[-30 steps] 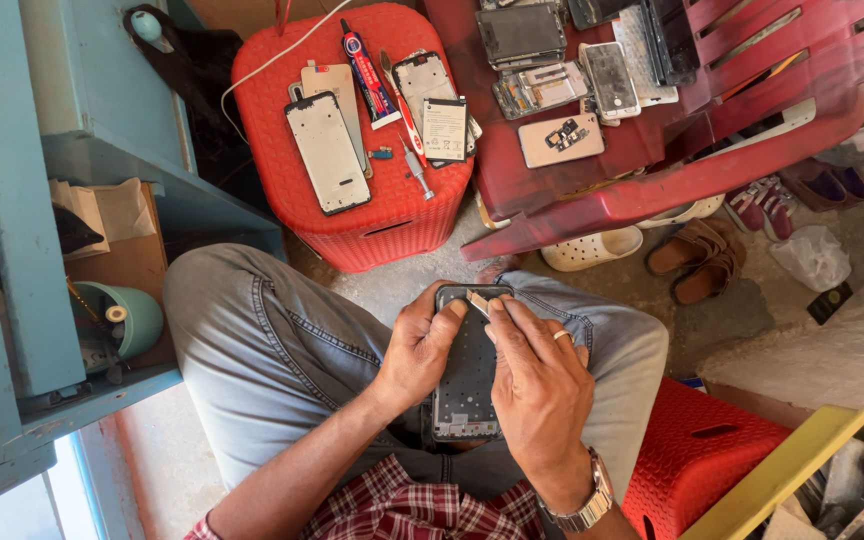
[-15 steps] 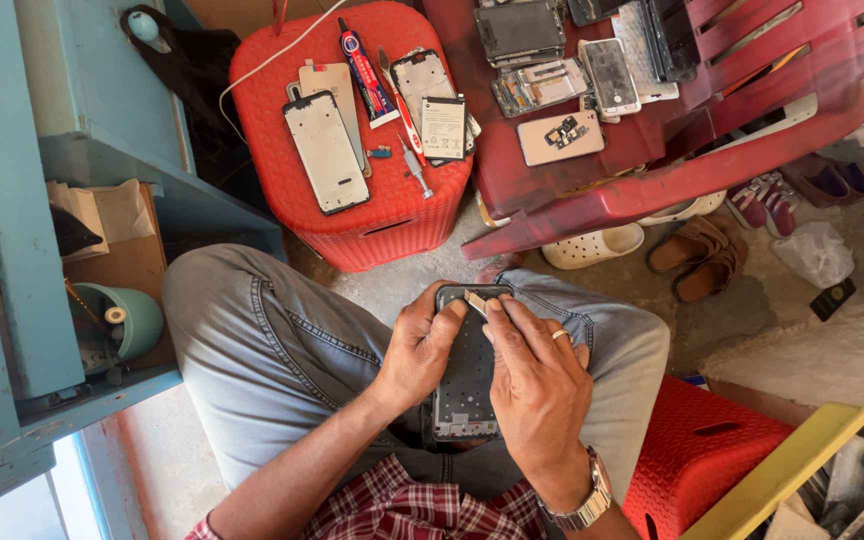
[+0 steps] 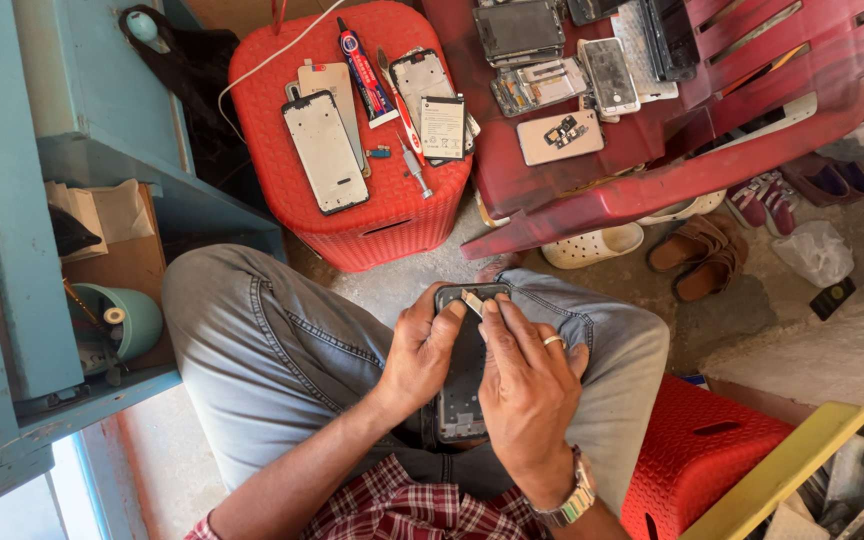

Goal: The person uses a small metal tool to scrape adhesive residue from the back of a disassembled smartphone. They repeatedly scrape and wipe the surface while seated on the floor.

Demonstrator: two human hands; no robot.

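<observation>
Phone frame (image 3: 462, 385) partly under hands

Seated, legs crossed, both forearms drawn in over the lap. Left hand (image 3: 422, 350) cupped, fingers curled, thumb stretched up and inward toward the other hand. Right hand (image 3: 527, 385) laid palm down, back to the camera, ring on one finger, watch on the wrist. Right index and thumb extended forward, tips close together, seemingly pinched, though hard to confirm from above. Wrists near each other, elbows tucked.
</observation>
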